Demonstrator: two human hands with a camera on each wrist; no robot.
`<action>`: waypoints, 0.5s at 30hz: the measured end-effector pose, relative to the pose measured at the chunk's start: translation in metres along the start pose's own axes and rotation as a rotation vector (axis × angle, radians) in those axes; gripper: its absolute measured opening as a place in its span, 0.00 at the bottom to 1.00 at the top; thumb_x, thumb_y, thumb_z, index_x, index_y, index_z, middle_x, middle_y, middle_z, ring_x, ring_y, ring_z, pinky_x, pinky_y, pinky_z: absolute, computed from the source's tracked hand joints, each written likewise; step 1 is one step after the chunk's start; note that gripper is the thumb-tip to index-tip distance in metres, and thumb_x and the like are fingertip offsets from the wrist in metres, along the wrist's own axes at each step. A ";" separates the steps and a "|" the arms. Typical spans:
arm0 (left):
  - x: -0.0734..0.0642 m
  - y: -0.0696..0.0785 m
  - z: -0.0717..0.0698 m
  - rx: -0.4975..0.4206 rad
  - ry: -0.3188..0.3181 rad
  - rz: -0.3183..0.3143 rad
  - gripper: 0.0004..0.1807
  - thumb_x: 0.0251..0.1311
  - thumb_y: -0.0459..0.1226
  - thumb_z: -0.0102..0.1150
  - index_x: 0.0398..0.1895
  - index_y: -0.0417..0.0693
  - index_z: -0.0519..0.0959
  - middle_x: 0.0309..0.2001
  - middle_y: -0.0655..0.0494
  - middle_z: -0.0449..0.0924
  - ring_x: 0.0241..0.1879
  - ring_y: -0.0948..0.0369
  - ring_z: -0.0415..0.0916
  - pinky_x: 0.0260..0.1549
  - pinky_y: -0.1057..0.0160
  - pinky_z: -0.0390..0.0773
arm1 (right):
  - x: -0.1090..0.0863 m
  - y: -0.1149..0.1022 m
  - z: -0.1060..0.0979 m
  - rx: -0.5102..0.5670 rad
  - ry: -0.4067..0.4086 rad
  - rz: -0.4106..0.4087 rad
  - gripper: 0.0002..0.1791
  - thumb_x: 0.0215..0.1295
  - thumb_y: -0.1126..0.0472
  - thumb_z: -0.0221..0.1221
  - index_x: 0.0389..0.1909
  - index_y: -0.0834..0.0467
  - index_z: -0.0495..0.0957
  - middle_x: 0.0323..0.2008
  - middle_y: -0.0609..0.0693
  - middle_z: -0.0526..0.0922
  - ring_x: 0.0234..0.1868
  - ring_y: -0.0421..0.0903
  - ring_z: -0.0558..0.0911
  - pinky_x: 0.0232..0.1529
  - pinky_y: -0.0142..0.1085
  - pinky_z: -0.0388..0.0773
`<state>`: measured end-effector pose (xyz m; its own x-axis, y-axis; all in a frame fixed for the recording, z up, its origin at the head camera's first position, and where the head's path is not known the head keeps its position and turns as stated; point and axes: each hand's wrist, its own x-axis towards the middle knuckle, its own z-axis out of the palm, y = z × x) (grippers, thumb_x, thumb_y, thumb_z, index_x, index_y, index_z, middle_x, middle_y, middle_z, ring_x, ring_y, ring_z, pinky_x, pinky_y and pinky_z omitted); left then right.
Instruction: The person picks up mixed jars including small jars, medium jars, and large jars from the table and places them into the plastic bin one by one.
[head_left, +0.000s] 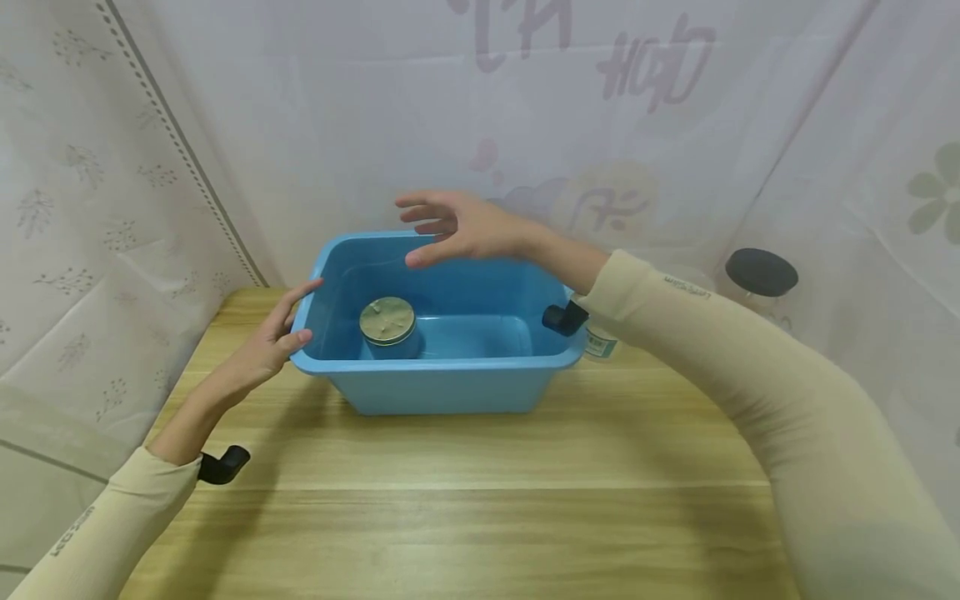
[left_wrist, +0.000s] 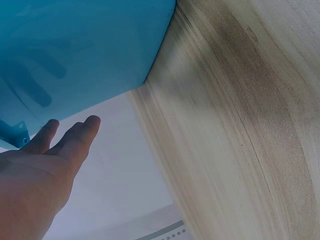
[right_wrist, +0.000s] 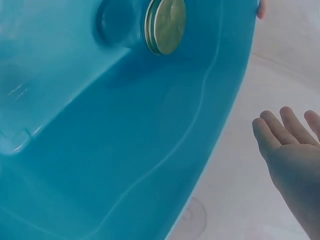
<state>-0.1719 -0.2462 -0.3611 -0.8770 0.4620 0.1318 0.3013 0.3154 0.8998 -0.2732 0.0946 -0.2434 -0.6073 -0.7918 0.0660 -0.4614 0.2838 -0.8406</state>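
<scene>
A blue plastic basin (head_left: 442, 385) stands on the wooden table. Inside it, toward the left, is a round jar with a gold lid (head_left: 387, 322); its body looks blue through the basin's colour. My left hand (head_left: 258, 354) touches the basin's left rim, thumb on top. In the left wrist view, that hand's fingers (left_wrist: 75, 142) are fairly straight outside the basin wall. My right hand (head_left: 465, 229) hovers above the basin's back rim, fingers spread and loosely bent, holding nothing. From the right wrist view, the right hand (right_wrist: 295, 160) is apart from the basin.
Behind my right sleeve stands a clear jar with a black lid (head_left: 761, 272), partly hidden. A small labelled container (head_left: 600, 342) sits just right of the basin, mostly covered by the sleeve. A printed white curtain (head_left: 337, 125) hangs behind and on both sides of the table (head_left: 480, 517).
</scene>
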 end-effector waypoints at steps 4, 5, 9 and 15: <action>0.000 0.000 0.000 -0.002 0.001 -0.001 0.36 0.79 0.36 0.44 0.83 0.57 0.42 0.68 0.22 0.58 0.56 0.32 0.70 0.44 0.63 0.77 | -0.010 0.003 -0.008 -0.020 0.043 -0.002 0.44 0.66 0.52 0.69 0.79 0.52 0.59 0.72 0.49 0.67 0.70 0.45 0.68 0.61 0.41 0.71; 0.000 0.000 0.001 -0.006 -0.001 0.000 0.36 0.79 0.36 0.44 0.83 0.57 0.42 0.68 0.22 0.58 0.56 0.32 0.70 0.44 0.63 0.78 | -0.012 0.004 -0.010 -0.016 0.052 -0.003 0.44 0.66 0.52 0.69 0.78 0.52 0.59 0.72 0.49 0.67 0.70 0.45 0.68 0.62 0.41 0.71; 0.000 0.000 0.001 -0.002 0.001 0.004 0.36 0.79 0.37 0.44 0.83 0.58 0.43 0.68 0.23 0.59 0.56 0.33 0.70 0.44 0.63 0.77 | -0.023 0.005 -0.019 0.009 0.073 -0.002 0.43 0.66 0.54 0.69 0.78 0.52 0.60 0.71 0.49 0.68 0.70 0.45 0.68 0.63 0.41 0.69; -0.001 0.001 0.001 0.009 0.002 0.003 0.36 0.80 0.38 0.45 0.83 0.58 0.43 0.68 0.23 0.59 0.57 0.35 0.69 0.45 0.65 0.76 | -0.040 0.013 -0.030 0.017 0.105 0.019 0.42 0.66 0.55 0.70 0.77 0.53 0.61 0.70 0.48 0.69 0.69 0.45 0.69 0.64 0.40 0.68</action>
<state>-0.1706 -0.2455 -0.3601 -0.8768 0.4616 0.1349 0.3071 0.3213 0.8958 -0.2745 0.1458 -0.2403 -0.6807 -0.7250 0.1053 -0.4386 0.2881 -0.8513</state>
